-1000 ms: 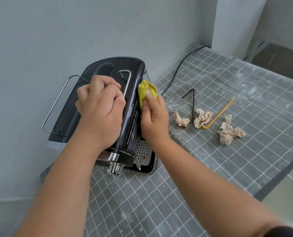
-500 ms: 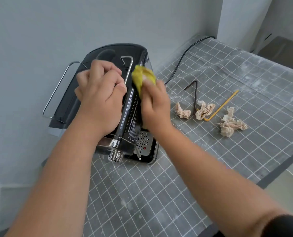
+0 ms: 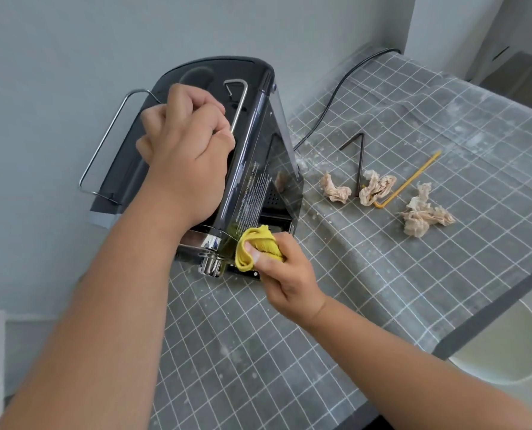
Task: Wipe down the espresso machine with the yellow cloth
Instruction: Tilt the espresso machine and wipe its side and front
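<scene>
Espresso machine [image 3: 252, 169]: glossy black body with chrome trim and a wire rail on top, standing on the table against the wall, white print running along its side panel. Yellow cloth [image 3: 258, 248]: small, bunched into folds, pressed against the machine's lower front corner beside the chrome fitting.

Pale grey wall [image 3: 72, 57], grid-patterned counter [image 3: 413, 290] (dusty), possibly a basin [image 3: 506, 352]
</scene>
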Demonstrator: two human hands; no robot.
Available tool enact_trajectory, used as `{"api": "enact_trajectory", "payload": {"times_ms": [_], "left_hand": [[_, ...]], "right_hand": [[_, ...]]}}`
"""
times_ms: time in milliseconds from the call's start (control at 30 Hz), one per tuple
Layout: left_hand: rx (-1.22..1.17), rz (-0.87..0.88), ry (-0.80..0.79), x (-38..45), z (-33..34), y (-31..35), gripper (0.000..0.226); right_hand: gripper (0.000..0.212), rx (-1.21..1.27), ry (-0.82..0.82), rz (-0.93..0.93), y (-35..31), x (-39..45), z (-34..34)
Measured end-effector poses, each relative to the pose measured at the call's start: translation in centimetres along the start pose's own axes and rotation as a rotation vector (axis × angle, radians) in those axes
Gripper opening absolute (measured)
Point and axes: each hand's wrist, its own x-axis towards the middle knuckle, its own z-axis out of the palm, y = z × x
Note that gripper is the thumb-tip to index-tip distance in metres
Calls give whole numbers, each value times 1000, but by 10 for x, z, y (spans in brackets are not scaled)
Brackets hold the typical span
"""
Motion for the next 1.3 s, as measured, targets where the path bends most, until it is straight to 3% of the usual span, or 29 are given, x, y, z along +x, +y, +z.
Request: {"api": "enact_trajectory", "payload": {"times_ms": [200, 400, 567, 967, 1167, 1233, 1300], "left_hand": [[-1, 0, 2, 0, 0, 0, 19], [1, 8, -13, -2, -2, -1, 19], [21, -1, -9, 0, -2, -1, 17], [47, -13, -14, -2, -3, 2, 14], [56, -22, 3, -1, -2, 2, 14], [45, -23, 5, -1, -2, 2, 14], [41, -18, 3, -2, -2, 1, 15]], "right_hand": [[37, 123, 21, -117, -28, 25, 3], [45, 73, -8, 103, -14, -7, 2], [43, 116, 42, 28, -32, 27, 4], [36, 38, 16, 79, -20, 3, 3], [31, 82, 124, -21, -43, 39, 12], [32, 66, 214, 77, -34, 60, 14], [33, 53, 312, 295, -11, 82, 12]]}}
